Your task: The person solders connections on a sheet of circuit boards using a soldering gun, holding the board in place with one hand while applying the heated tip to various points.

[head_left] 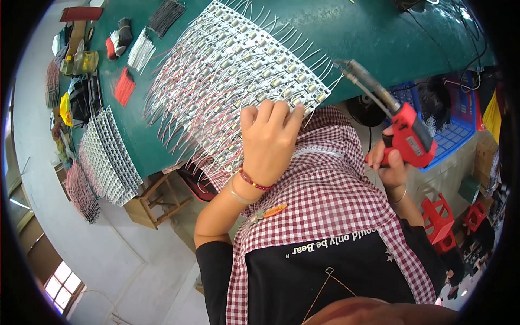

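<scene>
A broad panel of white circuit boards (254,40) lies at the near edge of the green table, with rows of small silvery parts and many thin red and white wires standing off it. My left hand (268,132) rests on the panel's near part, fingers bent down and closed. Its fingertips are hidden, so I cannot make out what they grip. My right hand (392,165) is wrapped around the handle of a red soldering gun (411,135). The gun's long metal tip points up and left, toward the wires at the panel's right corner.
Bundles of red wires (124,86), white wires (141,50) and black wires (166,17) lie on the green table (374,32). More wired boards (111,157) sit at the left edge. A blue crate (452,138) and red stools (437,216) stand at the right.
</scene>
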`<state>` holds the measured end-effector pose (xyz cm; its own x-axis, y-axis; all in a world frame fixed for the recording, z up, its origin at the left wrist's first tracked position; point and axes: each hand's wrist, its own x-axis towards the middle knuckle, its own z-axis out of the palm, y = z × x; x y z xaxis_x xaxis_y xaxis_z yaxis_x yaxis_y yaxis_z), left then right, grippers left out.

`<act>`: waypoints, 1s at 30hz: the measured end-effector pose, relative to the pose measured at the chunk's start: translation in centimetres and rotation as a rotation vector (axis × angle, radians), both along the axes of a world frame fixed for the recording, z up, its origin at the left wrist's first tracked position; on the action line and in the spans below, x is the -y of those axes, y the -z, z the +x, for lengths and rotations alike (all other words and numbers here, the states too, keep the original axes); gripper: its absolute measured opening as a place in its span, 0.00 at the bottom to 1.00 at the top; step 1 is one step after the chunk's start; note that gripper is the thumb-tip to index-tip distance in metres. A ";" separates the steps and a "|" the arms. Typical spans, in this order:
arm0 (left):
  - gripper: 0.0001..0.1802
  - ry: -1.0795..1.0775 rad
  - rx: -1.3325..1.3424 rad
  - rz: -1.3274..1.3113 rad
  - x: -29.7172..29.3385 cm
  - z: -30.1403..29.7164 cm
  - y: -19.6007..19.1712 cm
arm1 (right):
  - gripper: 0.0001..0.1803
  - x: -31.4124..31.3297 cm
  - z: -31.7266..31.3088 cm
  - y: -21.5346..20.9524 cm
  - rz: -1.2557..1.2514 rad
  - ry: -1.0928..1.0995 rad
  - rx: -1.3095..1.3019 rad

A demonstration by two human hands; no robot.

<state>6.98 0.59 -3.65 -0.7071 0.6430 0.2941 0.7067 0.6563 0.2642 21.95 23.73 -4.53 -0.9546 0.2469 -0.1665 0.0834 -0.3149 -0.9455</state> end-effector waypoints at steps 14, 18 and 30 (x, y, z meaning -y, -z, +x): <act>0.41 -0.105 0.206 -0.346 2.1 4.4 -0.1 | 0.21 -9.4 -6.9 -4.6 0.266 0.451 -0.580; 0.29 -0.139 0.083 -0.336 2.8 4.4 1.6 | 0.17 -13.9 -10.4 -5.2 0.391 0.731 -0.555; 0.37 -0.236 0.118 -0.187 4.9 6.6 1.9 | 0.18 -14.0 -11.4 -5.0 -0.071 0.783 -0.546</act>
<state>13.56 -4.28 -5.51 -0.8654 0.4922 0.0938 0.5008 0.8434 0.1945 10.54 37.69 0.49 -0.4730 0.8547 0.2139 -0.6221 -0.1520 -0.7681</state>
